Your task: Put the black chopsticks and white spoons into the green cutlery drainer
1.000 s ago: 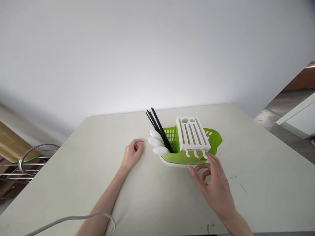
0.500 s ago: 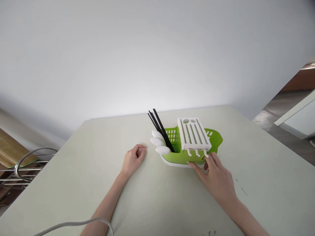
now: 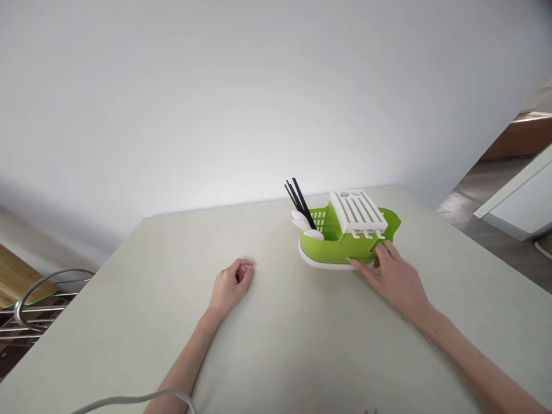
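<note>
A green and white utensil holder (image 3: 340, 248) stands on the pale table, towards its back right. My right hand (image 3: 394, 282) grips its near side low down, with the thumb along the lower edge and the other fingers at an opening beneath the white hooks. Black chopsticks (image 3: 301, 201) lean leftward out of the left compartment. Beside them are white spoons (image 3: 314, 234), bowl ends up. The slotted white top (image 3: 359, 210) covers the middle of the holder. My left hand (image 3: 230, 287) rests on the table left of the holder, fingers curled in, with nothing visible in it.
A grey wall (image 3: 241, 103) rises behind the table (image 3: 276, 333). At the far left, below table level, are a metal wire rack (image 3: 41, 310) and a wooden board (image 3: 19, 279). A grey cable (image 3: 129, 399) crosses the left forearm.
The utensil holder has shifted right and towards the wall, with my right hand still gripping it. My left hand stays nearly in place, curled. The view has turned slightly.
</note>
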`<state>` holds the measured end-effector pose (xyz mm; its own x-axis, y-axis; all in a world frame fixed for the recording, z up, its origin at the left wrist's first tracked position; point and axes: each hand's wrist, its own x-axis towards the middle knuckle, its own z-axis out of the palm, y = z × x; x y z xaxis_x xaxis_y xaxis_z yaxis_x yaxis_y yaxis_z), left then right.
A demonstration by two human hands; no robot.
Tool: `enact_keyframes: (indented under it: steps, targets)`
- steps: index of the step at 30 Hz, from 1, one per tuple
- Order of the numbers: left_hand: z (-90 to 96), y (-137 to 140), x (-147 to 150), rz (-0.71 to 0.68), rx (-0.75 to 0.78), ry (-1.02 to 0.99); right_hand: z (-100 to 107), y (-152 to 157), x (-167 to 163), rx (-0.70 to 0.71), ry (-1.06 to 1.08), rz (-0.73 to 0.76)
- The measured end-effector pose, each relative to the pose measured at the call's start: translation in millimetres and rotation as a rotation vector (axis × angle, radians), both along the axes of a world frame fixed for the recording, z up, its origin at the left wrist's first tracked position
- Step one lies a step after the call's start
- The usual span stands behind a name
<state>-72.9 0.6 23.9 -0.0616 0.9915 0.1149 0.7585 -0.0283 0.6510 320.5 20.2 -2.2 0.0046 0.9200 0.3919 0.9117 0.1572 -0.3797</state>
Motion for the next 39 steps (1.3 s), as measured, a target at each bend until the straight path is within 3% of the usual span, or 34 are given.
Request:
enact_keyframes:
  steps: [14,23,27,32,39]
  targets:
    - [2.4,2,2,-0.002,-0.001,-0.013,-9,76,95,-0.127,0.056,0.029]
    - [3.7,5,1,-0.006,-0.012,-0.010,-9,103,135,-0.186,0.128,0.029]
    - [0.8,6,-1,-0.006,-0.013,-0.001,-8,87,122,-0.095,0.147,0.012]
    - [-1.5,7,-1,0.000,-0.014,0.004,-16,51,81,0.128,0.395,-0.176]
    - [-1.7,8,0,0.003,0.000,0.021,-22,32,29,-0.020,0.500,0.043]
